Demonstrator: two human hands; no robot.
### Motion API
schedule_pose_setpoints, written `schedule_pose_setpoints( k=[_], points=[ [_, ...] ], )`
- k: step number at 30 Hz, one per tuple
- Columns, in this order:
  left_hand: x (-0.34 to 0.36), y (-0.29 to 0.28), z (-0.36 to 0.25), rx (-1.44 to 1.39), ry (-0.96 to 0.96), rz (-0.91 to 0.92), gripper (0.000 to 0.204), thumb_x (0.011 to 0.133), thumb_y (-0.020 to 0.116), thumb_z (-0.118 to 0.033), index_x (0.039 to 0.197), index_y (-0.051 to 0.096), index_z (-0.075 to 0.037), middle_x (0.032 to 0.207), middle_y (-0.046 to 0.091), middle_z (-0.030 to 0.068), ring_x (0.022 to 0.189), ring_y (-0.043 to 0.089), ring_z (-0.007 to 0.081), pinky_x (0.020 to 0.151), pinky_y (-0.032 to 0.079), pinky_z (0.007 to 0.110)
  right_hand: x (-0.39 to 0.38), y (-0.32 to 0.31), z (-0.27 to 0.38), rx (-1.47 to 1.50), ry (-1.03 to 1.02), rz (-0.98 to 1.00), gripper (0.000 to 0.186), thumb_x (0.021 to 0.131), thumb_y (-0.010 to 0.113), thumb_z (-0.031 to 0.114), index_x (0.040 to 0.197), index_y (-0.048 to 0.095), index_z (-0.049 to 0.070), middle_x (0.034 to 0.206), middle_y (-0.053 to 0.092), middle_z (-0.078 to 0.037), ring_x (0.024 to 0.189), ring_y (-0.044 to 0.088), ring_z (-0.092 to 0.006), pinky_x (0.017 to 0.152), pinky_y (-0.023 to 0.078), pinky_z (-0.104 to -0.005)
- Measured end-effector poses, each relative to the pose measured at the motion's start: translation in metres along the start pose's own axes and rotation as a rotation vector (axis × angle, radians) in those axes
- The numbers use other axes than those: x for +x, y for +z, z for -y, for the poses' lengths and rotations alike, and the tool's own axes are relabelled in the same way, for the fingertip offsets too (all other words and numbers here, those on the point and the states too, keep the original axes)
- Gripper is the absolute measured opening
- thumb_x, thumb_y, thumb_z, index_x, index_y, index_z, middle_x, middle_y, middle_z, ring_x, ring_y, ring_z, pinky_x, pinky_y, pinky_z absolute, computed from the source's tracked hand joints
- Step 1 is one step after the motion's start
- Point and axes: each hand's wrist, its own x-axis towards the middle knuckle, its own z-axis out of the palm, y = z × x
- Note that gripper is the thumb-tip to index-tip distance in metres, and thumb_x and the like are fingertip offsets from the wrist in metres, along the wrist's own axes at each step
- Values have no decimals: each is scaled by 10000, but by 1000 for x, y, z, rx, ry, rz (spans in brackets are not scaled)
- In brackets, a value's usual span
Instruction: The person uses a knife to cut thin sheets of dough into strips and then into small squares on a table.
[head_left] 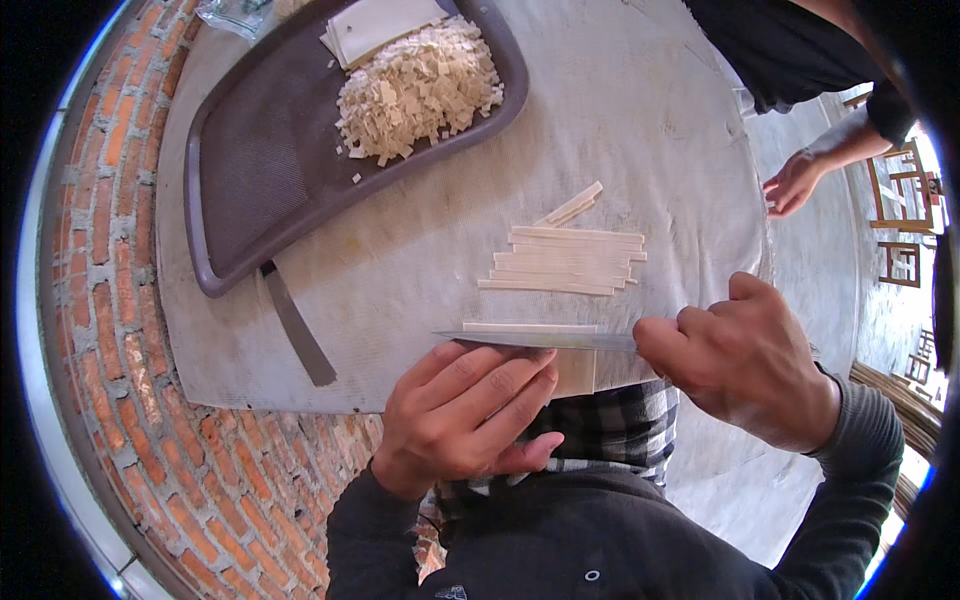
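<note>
My right hand (745,365) is closed round the handle end of a knife (595,342), whose long thin blade points left. The blade lies along a pale cream sheet (575,372) near the table's front edge. A narrow strip of the same material (530,328) lies just beyond the blade. My left hand (465,410) rests with its fingers stretched out over the sheet, fingertips close against the blade, covering much of the sheet. Farther up lies a row of cut strips (565,262), with a few more strips (575,205) lying aslant behind it.
At the back left a grey-brown tray (205,200) holds a heap of small pale pieces (420,95) and stacked pale sheets (385,28). A second blade (300,335) sticks out from under the tray. Another person's hand (795,183) hangs beside the table's right edge. A brick wall (110,290) stands left.
</note>
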Motion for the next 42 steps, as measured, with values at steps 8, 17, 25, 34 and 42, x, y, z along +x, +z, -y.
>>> schedule_pose_setpoints(
  k=[8, 17, 25, 34, 42],
  points=[
    [1, -2, -2, 38, 9, 7, 477, 1013, 809, -541, 1121, 884, -83, 1198, 865, 63, 1008, 801, 233, 851, 603, 393, 24, -6, 7, 17, -54, 3, 235, 1007, 784, 192, 1070, 561, 149, 660, 685, -36, 624, 768, -233, 645, 493, -402],
    [-2, 5, 1, 34, 34, -68, 470, 1018, 798, -529, 1123, 872, -77, 1227, 863, 78, 992, 799, 253, 858, 618, 408, -5, -1, -5, -71, 8, 6, 228, 992, 781, 184, 1086, 572, 180, 644, 682, -3, 587, 732, -224, 649, 493, -392],
    [-1, 2, -3, 48, 19, -24, 464, 968, 831, -482, 1163, 864, -62, 1273, 852, 85, 1024, 799, 241, 887, 628, 400, 28, -7, 13, -76, -70, -106, 232, 1008, 790, 182, 1067, 573, 122, 665, 683, -25, 629, 768, -234, 637, 501, -399],
    [-4, 5, 2, 41, 50, -71, 490, 975, 818, -514, 1156, 880, -62, 1280, 858, 85, 983, 793, 244, 873, 639, 404, -3, -2, 5, -114, -6, -20, 259, 1033, 802, 232, 1114, 567, 162, 662, 665, -5, 590, 717, -210, 597, 483, -394],
    [-2, 0, -2, 30, 46, -35, 459, 933, 849, -413, 1179, 850, -26, 1303, 834, 105, 1155, 793, 245, 1005, 628, 416, 6, 9, 4, -200, -32, -126, 271, 1028, 814, 268, 1078, 566, 173, 633, 649, 15, 564, 709, -180, 588, 454, -356]
  ],
)
